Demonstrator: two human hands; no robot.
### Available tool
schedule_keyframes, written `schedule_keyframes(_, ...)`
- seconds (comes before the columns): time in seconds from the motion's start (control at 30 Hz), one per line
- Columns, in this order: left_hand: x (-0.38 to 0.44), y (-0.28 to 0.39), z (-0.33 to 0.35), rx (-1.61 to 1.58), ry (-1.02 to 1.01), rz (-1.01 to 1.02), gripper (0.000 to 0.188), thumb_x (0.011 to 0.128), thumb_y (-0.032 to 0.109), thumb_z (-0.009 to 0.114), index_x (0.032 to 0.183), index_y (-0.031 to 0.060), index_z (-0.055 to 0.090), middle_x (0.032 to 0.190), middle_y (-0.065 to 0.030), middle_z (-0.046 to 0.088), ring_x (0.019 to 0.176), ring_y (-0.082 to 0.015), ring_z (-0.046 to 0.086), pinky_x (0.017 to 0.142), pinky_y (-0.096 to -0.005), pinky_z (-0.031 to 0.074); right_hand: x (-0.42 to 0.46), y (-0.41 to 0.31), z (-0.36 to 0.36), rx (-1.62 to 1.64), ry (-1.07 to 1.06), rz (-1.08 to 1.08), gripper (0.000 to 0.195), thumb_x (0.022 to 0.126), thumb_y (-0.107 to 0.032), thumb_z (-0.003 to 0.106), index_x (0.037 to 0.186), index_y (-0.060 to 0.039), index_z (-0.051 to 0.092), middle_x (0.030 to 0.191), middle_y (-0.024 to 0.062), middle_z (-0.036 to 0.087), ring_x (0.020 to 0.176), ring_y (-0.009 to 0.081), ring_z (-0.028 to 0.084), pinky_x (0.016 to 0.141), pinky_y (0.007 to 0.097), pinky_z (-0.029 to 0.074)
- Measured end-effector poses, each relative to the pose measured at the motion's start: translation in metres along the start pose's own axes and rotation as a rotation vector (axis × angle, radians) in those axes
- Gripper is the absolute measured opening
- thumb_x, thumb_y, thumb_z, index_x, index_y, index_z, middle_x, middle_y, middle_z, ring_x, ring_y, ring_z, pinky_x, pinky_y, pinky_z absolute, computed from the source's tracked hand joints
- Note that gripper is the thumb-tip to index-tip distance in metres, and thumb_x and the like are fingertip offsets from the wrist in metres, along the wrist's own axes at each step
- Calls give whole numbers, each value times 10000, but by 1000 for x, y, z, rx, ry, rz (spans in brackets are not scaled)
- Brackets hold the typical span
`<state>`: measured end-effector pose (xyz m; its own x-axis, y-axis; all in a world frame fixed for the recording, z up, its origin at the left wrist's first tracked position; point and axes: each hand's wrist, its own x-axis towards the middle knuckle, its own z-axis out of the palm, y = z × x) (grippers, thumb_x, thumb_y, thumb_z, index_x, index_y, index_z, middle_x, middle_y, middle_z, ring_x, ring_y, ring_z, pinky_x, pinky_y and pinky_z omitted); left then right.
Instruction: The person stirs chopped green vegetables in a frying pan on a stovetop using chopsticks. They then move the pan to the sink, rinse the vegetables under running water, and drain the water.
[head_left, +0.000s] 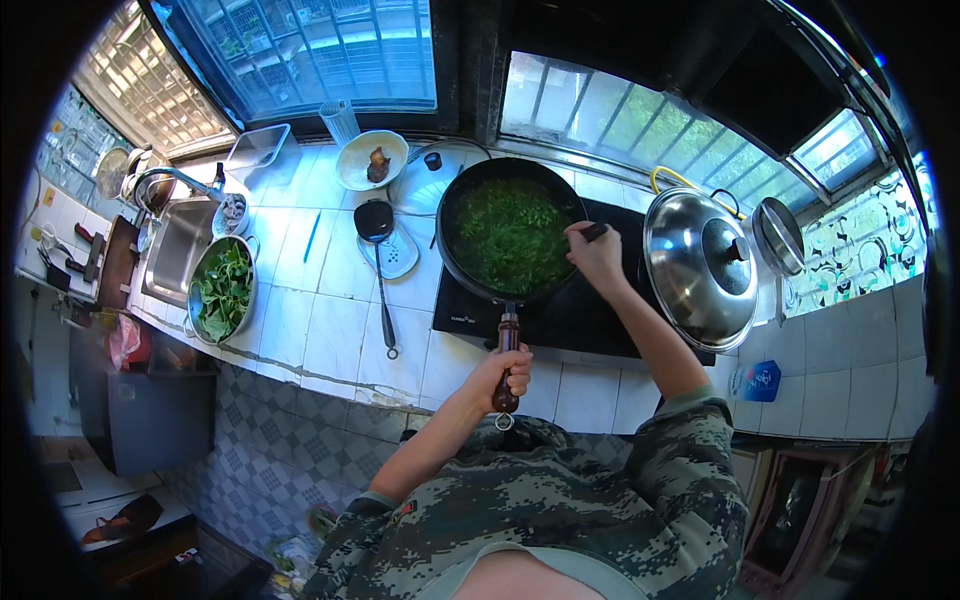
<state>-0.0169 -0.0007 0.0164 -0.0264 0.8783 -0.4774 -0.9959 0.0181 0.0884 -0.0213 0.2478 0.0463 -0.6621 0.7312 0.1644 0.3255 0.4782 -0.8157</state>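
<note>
A dark wok (448, 247) stands on the black cooktop (465, 311), with chopped green vegetables (517, 232) spread across its inside. My left hand (504, 375) is wrapped around its brown wooden handle (508, 337), which points towards my body and ends in a metal ring. At the wok's right rim, my right hand (598, 253) grips a short black handle (595, 232). What that handle belongs to cannot be made out. Right of the cooktop's middle lies a domed steel lid (679, 262) with a dark centre and knob.
Left of the wok, a black ladle (375, 221) rests on a white dish (405, 259). Behind it is a bowl (352, 161) holding a brown piece of food. A metal colander of leafy greens (225, 292) sits beside the sink (178, 232). A steel strainer (780, 236) stands far right.
</note>
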Motion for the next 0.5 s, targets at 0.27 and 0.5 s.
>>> schedule_keyframes(0.27, 2, 0, -4, -26, -26, -7, 132, 800, 33, 535, 816, 112, 431, 539, 40, 367, 396, -48, 341, 361, -194, 288, -9, -26, 49, 357, -70, 121, 145, 787, -94, 546, 786, -5, 660, 579, 87, 601, 510, 163, 593, 467, 267, 459)
schedule_keyframes(0.5, 3, -1, -2, 2, -2, 10, 136, 798, 33, 530, 799, 117, 423, 534, 42, 361, 401, -52, 347, 365, -199, 295, 33, -25, 25, 369, -412, 101, 159, 796, -107, 538, 815, 7, 648, 682, 71, 609, 534, 132, 600, 479, 236, 486)
